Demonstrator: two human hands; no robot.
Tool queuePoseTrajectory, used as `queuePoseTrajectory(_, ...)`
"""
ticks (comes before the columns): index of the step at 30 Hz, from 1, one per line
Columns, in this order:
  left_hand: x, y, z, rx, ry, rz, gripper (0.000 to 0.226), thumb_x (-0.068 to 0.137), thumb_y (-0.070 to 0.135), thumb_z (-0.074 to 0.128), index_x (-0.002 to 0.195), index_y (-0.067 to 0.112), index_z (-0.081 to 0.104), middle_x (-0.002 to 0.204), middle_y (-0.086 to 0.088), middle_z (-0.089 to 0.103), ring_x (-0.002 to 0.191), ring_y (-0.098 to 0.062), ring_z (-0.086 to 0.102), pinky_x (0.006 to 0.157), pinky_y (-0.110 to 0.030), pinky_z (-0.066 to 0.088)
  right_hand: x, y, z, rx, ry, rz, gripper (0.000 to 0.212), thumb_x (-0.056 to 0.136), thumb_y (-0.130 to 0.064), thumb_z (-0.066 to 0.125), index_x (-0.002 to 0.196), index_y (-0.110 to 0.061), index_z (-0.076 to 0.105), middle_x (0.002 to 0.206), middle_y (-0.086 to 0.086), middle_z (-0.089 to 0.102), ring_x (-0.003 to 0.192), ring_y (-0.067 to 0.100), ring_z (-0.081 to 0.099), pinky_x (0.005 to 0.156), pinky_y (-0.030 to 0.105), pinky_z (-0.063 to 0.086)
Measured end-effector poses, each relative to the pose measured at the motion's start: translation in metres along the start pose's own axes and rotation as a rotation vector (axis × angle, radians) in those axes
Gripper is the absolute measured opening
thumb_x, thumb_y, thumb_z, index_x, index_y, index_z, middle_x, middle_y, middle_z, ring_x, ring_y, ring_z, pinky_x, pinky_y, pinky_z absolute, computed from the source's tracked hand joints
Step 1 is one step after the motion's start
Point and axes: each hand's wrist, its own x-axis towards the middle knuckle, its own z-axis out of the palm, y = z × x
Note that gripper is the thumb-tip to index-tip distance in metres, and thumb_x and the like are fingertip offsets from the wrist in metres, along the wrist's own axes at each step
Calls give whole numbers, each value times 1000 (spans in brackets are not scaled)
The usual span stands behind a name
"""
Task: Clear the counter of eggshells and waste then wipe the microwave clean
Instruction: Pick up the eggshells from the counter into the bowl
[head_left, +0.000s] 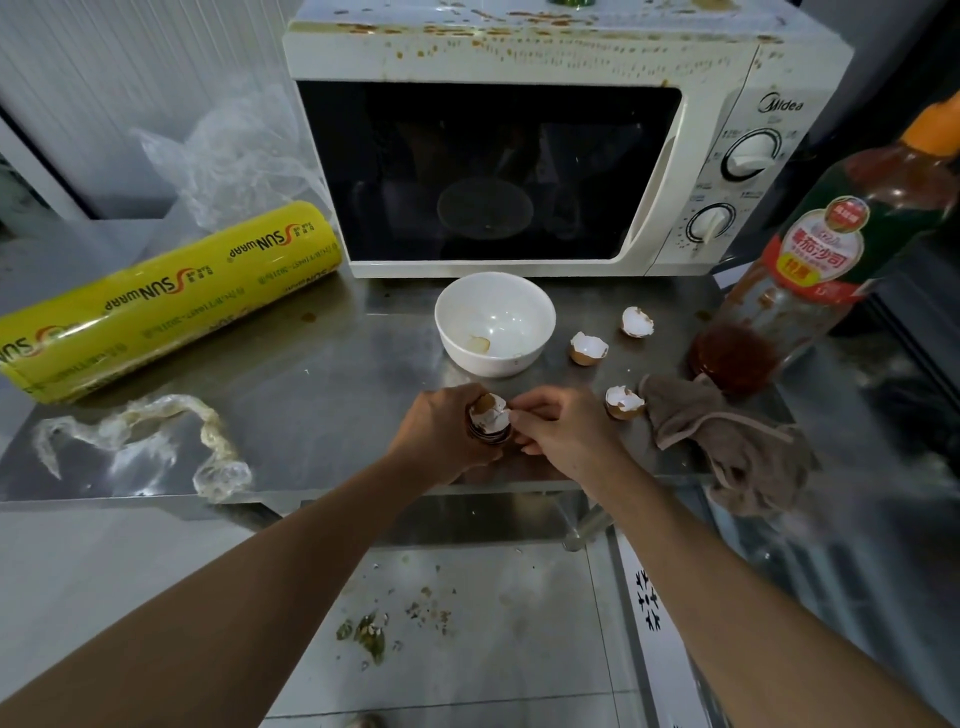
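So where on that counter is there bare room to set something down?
Bare steel lies between the yellow wrap roll, the white bowl and the hands. It is crowded to the right, where eggshell halves, a brown cloth and the sauce bottle sit close. Crumpled film fills the left front edge.

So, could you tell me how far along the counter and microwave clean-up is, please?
Early. Nothing looks finished yet. In hand: the left hand holds stacked eggshells while the right hand pinches a shell onto them. Left: three eggshell halves on the counter, the crumpled plastic wrap, and the microwave, its top spattered; the cloth lies unused.
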Motion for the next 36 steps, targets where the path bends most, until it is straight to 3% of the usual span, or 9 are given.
queuePoseTrajectory(4,-1,5,1,7,10,-23,40,57,25,84,92,18,65,87,1,69,80,-20,64,71,-31,51,-9,4,-14,-55,96,15,17,88,-6,55,92,-17,66,81,0,67,77,16,67,73,35,58)
queuePoseTrajectory(8,-3,12,1,0,35,-36,38,59,28,82,93,22,65,88,2,70,79,-20,65,71,-32,54,-20,11,-43,-228,294,-120,16,85,-3,58,93,-14,66,82,-3,65,79,9,62,67,12,48)
queuePoseTrajectory(11,-4,22,1,-49,40,-21,34,61,24,83,90,24,64,83,4,68,71,-16,65,58,-23,51,-17,18,-63,-402,442,-134,18,81,-9,66,100,-9,64,97,6,60,89,19,56,77,27,46)
queuePoseTrajectory(16,-5,39,3,-76,106,16,25,66,29,79,82,28,60,74,8,65,63,-14,62,53,-13,47,3,25,-72,-519,275,-81,20,77,-13,69,94,-7,61,88,8,61,87,26,56,65,26,34)
queuePoseTrajectory(20,0,49,-1,-76,155,33,27,65,24,80,87,18,66,73,11,60,68,-7,55,59,3,35,18,30,-72,-502,215,-50,39,79,-15,68,116,-5,59,110,10,65,103,24,58,78,21,37)
queuePoseTrajectory(24,3,61,-7,-50,227,25,21,68,22,78,82,14,65,69,9,58,66,-14,53,59,0,34,25,30,-77,-528,179,-47,36,78,-12,67,114,-7,62,113,8,64,105,22,58,82,22,39)
queuePoseTrajectory(27,7,69,-14,-37,244,15,20,70,27,76,82,16,64,72,10,60,70,-14,55,60,-8,33,27,18,-84,-506,216,-113,15,78,-16,68,91,-10,65,84,3,63,85,21,60,61,21,39)
queuePoseTrajectory(32,17,77,-28,-19,265,-42,20,70,35,74,85,25,65,71,16,58,71,-7,51,60,-3,31,47,-11,-88,-381,317,-250,15,73,-16,69,84,-6,65,75,6,62,72,20,55,56,20,35)
queuePoseTrajectory(36,29,78,-37,1,256,-56,27,65,37,76,88,26,65,76,12,63,74,-8,55,61,-8,31,71,-8,-77,-427,310,-258,27,75,-14,69,101,-7,66,91,11,67,87,25,59,73,27,41)
